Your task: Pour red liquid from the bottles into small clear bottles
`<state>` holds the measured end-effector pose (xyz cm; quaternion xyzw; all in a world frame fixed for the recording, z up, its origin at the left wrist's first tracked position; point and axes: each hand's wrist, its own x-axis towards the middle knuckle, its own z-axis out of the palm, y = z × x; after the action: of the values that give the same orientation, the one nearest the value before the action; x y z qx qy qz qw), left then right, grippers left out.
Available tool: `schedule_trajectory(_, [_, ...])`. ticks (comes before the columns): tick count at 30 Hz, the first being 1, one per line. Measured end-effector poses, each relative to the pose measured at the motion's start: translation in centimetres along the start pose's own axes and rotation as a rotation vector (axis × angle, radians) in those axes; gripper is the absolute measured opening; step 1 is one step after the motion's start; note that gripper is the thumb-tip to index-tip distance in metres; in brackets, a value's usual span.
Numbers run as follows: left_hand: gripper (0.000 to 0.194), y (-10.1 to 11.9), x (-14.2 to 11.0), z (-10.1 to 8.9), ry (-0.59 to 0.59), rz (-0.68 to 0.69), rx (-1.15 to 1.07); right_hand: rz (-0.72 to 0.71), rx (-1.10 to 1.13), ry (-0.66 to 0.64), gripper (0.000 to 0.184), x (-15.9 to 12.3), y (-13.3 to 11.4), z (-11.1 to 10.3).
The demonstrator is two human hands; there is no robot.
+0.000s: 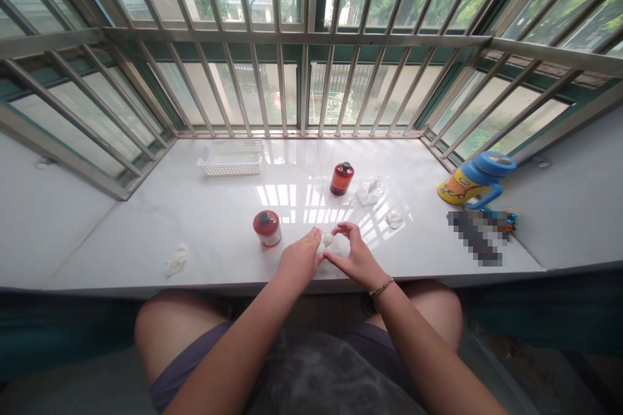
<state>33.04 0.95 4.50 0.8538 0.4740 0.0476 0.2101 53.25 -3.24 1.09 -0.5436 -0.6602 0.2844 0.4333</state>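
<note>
Both my hands meet over the front edge of the white marble sill [214, 233]. My left hand [300, 258] and my right hand [354, 253] are closed in pinches on a small white wad, perhaps a cotton ball [328, 241], held between their fingertips. Just left of my left hand stands a red bottle [267, 227] with a dark cap. A second, taller red bottle [341, 178] stands farther back. Small white bits [394, 218] and a clear wrapper [368, 192] lie to the right of it.
A white slotted basket [230, 158] sits at the back left by the window bars. A blue-and-yellow cup [474, 180] lies at the right, with a blurred-out item [479, 235] beside it. A white wad [176, 260] lies near the front left edge.
</note>
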Motion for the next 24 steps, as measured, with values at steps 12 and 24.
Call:
schedule_trajectory(12, [0.068, -0.2, 0.0, 0.1, -0.009, -0.004, -0.031, 0.062, 0.064, 0.016, 0.093, -1.0, -0.2, 1.3])
schedule_trajectory(24, [0.072, 0.0, 0.1, 0.1, -0.036, -0.016, -0.013, 0.131, 0.113, 0.092, 0.098, -1.2, 0.7, 2.2])
